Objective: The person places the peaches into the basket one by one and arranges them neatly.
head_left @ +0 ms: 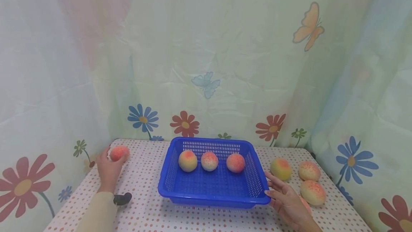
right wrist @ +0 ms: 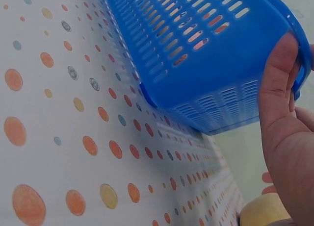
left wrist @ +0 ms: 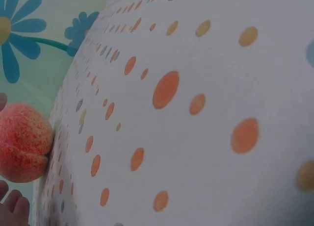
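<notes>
At the table's far left corner my left hand (head_left: 109,167) is spread about a red peach (head_left: 119,153). In the left wrist view that peach (left wrist: 23,142) sits on the cloth, with fingertips (left wrist: 14,204) beside it and a small gap between. My right hand (head_left: 288,203) grips the near right corner of a blue plastic basket (head_left: 214,200). The right wrist view shows the thumb (right wrist: 280,64) pressed on the basket's rim (right wrist: 294,27). Inside the basket, toward its back, lie a yellow-red peach (head_left: 188,161), a pale speckled peach (head_left: 209,161) and a red peach (head_left: 235,163).
Right of the basket lie a yellow peach (head_left: 280,169), two speckled peaches (head_left: 309,171) and another peach (head_left: 305,205) partly hidden behind my right hand. A dotted cloth covers the table (head_left: 141,174). Printed curtains (head_left: 206,46) hang close around its back and sides.
</notes>
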`<state>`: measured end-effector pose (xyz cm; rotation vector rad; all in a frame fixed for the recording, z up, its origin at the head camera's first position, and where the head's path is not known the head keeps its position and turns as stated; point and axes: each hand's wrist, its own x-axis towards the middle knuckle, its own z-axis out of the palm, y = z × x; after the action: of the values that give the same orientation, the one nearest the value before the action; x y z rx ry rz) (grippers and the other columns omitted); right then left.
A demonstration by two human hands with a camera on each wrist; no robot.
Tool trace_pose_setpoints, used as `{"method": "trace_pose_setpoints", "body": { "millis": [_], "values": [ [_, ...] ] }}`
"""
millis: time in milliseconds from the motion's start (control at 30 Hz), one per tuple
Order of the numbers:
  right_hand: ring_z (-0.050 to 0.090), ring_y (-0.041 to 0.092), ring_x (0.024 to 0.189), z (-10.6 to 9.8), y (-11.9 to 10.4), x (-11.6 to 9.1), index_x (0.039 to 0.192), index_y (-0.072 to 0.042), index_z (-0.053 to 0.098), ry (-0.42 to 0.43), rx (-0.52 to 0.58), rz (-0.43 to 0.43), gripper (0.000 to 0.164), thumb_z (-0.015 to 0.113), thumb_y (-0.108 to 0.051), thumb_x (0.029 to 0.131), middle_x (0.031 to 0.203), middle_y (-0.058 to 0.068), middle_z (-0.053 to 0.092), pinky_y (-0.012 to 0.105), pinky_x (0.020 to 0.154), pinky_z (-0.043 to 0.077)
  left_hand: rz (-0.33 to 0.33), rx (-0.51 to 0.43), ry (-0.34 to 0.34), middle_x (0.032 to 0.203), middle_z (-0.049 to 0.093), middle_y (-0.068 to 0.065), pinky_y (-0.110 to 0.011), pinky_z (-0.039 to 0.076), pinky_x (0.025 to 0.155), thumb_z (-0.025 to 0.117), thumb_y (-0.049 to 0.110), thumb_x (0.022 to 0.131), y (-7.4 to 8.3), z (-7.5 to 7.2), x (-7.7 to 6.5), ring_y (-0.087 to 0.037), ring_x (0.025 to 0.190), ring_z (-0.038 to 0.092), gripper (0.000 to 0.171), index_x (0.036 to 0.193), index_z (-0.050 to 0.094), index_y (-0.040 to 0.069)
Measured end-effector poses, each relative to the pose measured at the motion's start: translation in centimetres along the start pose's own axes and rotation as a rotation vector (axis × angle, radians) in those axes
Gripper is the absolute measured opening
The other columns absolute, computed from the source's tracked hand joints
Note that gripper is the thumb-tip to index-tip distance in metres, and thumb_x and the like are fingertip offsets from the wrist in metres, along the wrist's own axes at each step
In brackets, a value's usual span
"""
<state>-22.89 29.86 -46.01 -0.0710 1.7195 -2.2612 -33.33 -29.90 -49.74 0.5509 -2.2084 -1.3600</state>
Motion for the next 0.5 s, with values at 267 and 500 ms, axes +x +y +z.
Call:
{"method": "trace_pose_setpoints", "body": {
  "millis": [267,500],
  "values": [
    [0.067,0.013,0.115,-0.14,0.23,0.12,0.148,-0.038,0.046,0.004,-0.011,0.002,0.054,0.057,-0.009,0.104,0.127,-0.006,0.062,0.031,0.099,0.058,0.020,0.057,-0.001,0.160,0.029,-0.024,-0.068,0.035,0.116,0.075,0.041,0.092,-0.90,0.54,0.50,-0.046,0.144,0.033,0.092,0.164,0.022,0.019],
    [0.066,0.014,0.116,-0.09,0.24,0.16,0.157,-0.033,0.037,0.015,-0.015,0.011,0.061,0.057,-0.010,0.104,0.127,-0.004,0.061,0.032,0.100,0.058,0.030,0.080,-0.011,0.159,0.029,-0.027,-0.069,0.034,0.116,0.073,0.038,0.094,-0.63,0.77,0.48,-0.049,0.143,0.032,0.091,0.164,0.020,0.015]
  ]
}}
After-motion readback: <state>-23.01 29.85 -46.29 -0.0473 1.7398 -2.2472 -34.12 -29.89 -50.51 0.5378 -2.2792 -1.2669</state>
